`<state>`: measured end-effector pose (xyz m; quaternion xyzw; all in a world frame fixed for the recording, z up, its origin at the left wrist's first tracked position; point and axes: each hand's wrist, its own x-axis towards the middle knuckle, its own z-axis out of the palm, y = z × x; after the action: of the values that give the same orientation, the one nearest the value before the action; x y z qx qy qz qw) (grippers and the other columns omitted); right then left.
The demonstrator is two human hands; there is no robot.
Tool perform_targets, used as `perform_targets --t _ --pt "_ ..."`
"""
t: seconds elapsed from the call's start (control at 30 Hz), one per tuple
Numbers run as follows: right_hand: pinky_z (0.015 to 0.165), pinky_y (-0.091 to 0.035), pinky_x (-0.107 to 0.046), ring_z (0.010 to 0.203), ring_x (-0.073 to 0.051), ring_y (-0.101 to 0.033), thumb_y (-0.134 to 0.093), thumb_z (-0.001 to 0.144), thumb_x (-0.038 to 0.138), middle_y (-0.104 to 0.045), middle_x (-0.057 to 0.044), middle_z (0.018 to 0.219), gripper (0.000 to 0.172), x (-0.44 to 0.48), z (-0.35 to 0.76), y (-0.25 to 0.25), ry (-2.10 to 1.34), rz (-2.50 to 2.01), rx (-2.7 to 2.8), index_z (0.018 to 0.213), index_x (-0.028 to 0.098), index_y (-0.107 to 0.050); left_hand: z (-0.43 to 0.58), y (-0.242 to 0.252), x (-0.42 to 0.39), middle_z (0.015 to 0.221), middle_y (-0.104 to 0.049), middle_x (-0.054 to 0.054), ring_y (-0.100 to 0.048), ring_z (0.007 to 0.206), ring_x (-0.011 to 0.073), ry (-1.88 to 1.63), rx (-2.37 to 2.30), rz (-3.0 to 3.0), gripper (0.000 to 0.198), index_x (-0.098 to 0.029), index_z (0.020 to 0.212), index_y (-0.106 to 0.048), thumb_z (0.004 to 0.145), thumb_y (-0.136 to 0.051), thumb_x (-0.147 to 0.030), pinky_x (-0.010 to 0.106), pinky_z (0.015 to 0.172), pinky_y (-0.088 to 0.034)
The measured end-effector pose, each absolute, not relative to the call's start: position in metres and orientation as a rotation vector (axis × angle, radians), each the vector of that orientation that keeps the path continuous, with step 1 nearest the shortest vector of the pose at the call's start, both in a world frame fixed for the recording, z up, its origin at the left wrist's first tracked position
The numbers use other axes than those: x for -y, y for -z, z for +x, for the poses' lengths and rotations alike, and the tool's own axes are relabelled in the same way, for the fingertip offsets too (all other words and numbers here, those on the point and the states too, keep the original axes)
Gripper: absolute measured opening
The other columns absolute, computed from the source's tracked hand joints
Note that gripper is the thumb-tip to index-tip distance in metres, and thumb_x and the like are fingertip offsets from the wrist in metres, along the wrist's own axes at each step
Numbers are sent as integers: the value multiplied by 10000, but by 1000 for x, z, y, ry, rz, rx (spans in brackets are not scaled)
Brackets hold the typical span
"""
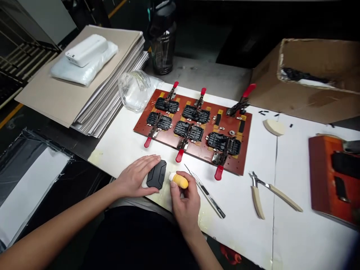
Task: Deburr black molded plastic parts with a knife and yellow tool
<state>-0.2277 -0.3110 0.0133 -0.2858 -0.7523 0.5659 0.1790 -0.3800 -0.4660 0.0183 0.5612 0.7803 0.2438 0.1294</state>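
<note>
My left hand [139, 176] is closed around a flat black plastic cover [156, 174] with bevelled corners, steadying it at the table's near edge. Something whitish shows at the cover's lower left side. Just to the right, my right hand [186, 198] grips a small yellow bottle-like piece [180, 181] with a white end, which points toward the cover without touching it. Beside that hand lies a slim craft knife [209, 197]. Beyond both hands stands a red-brown fixture board [236, 165] with red-handled toggle clamps [180, 155] over several black plastic parts [189, 130].
Cutting pliers [264, 185] lie spread to the right, near a cream-coloured wedge [274, 127] and small black scraps. An orange-red block [323, 176] and a cardboard box [267, 78] bound the right side. Stacked sheets [112, 86] and a clear plastic bag [137, 90] are at left.
</note>
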Motion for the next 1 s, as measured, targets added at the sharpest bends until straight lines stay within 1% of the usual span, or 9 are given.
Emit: perform_targets --t 0.13,0.27,0.33,0.4,0.53,0.67,0.8,0.93,1.0 --pt "572 -453 -240 584 -109 -496 -594 969 293 -613 2 898 216 312 -226 -11 -1515 -640 2345 1176 233 -603 -379 -15 468 1597 -385 157 -343 1491 277 -691 -2311 1610 1015 -146 1587 -149 837 -693 -558 473 1243 -337" --pt "645 -465 -283 708 -163 -586 -529 1000 250 -617 -23 934 279 317 -228 -13 -1155 -416 2720 1274 227 -578 -378 -13 468 1618 -352 155 -314 1507 263 -658 -2311 1620 1023 -123 1595 -97 854 -681 -517 464 1254 -317" --pt "645 -465 -300 759 -192 -611 -510 1005 231 -622 -35 959 299 320 -232 -17 -961 -369 2875 1299 221 -565 -379 -13 468 1621 -349 150 -301 1514 254 -670 -2313 1625 1026 -117 1598 -71 855 -685 -470 459 1257 -309" --pt "649 -469 -305 785 -205 -621 -510 1004 210 -617 -38 960 301 322 -235 -22 -864 -351 2974 1301 215 -560 -380 -11 469 1618 -358 147 -303 1514 245 -686 -2314 1610 1045 -111 1599 -43 852 -691 -448 450 1255 -315" --pt "674 -482 -288 819 -199 -629 -500 1024 228 -604 -37 980 302 322 -238 -34 -959 -351 3050 1325 224 -526 -384 -8 470 1614 -365 154 -306 1514 244 -679 -2278 1626 1075 -88 1596 -17 859 -683 -499 446 1255 -315" --pt "648 -471 -272 765 -178 -619 -471 1050 295 -601 -19 965 251 320 -243 -42 -1129 -444 3076 1286 257 -545 -387 -5 471 1613 -368 155 -308 1514 240 -669 -2235 1678 1018 -82 1593 -67 890 -628 -560 445 1266 -287" --pt "674 -478 -267 779 -178 -615 -433 1062 279 -601 -24 952 251 322 -240 -41 -1208 -543 2971 1279 254 -556 -388 -5 470 1615 -364 156 -307 1515 228 -666 -2253 1664 958 -73 1588 -91 921 -586 -549 426 1261 -293" --pt "656 -477 -265 767 -182 -622 -480 1047 291 -622 -23 930 248 316 -221 -47 -1275 -545 3004 1272 272 -585 -388 -6 470 1618 -359 154 -288 1523 243 -613 -2234 1666 980 -71 1587 -90 909 -599 -561 456 1274 -254" --pt "703 -493 -266 816 -184 -633 -502 1038 273 -639 -27 965 265 312 -217 -49 -1312 -558 2933 1290 281 -583 -388 -7 470 1619 -356 156 -281 1525 247 -603 -2228 1672 997 -68 1586 -93 901 -603 -583 460 1278 -247"
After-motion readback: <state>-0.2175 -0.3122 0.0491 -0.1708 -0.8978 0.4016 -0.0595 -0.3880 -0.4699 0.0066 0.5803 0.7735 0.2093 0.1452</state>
